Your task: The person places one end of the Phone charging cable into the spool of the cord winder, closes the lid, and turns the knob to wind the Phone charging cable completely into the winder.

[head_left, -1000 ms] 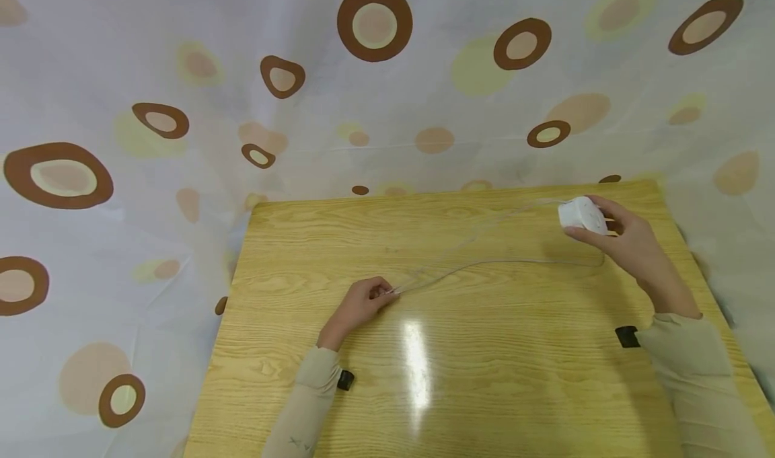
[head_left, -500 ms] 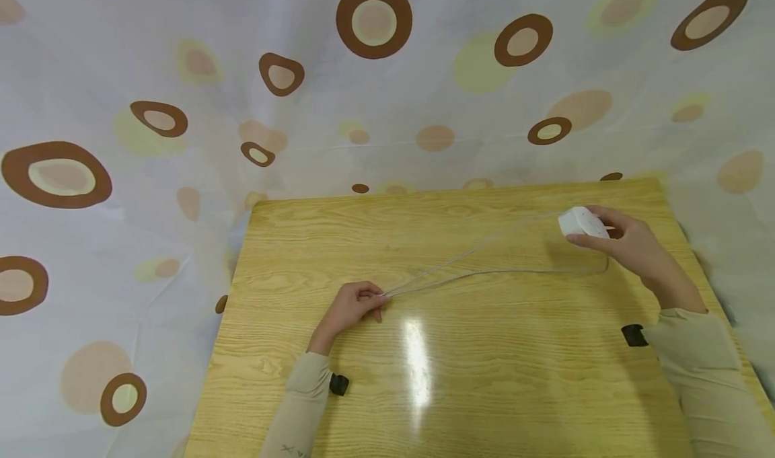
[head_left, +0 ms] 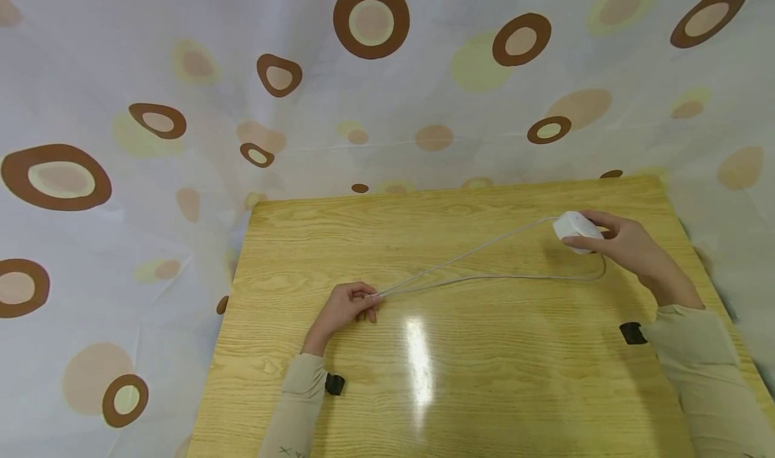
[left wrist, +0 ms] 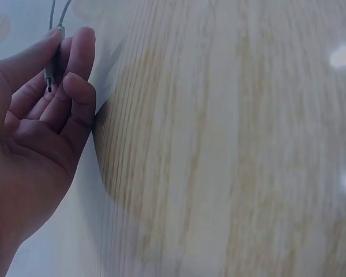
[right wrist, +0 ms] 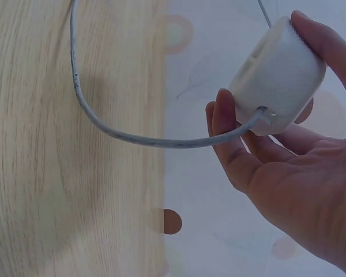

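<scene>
My right hand (head_left: 626, 243) grips a white rounded case (head_left: 575, 231) above the far right of the table. In the right wrist view, thumb and fingers lie around the white case (right wrist: 279, 78), and a grey cable (right wrist: 155, 141) leaves a hole in its side. A second strand shows behind the case. Both strands run across to my left hand (head_left: 344, 310), which pinches their ends between thumb and fingers at the left. A slim plug (left wrist: 49, 75) with a metal tip shows in the left hand (left wrist: 40, 127); whether a second plug lies behind it, I cannot tell.
The wooden table (head_left: 484, 364) lies under both hands, with a bright glare patch near its middle. A white curtain (head_left: 212, 41) with brown and yellow ring patterns surrounds its back and sides. Black wrist cameras sit at both beige sleeves.
My left hand has moved left and slightly toward me with the cable ends, and the strands look straighter. The right hand has dropped a little with the white case, which has tilted.
</scene>
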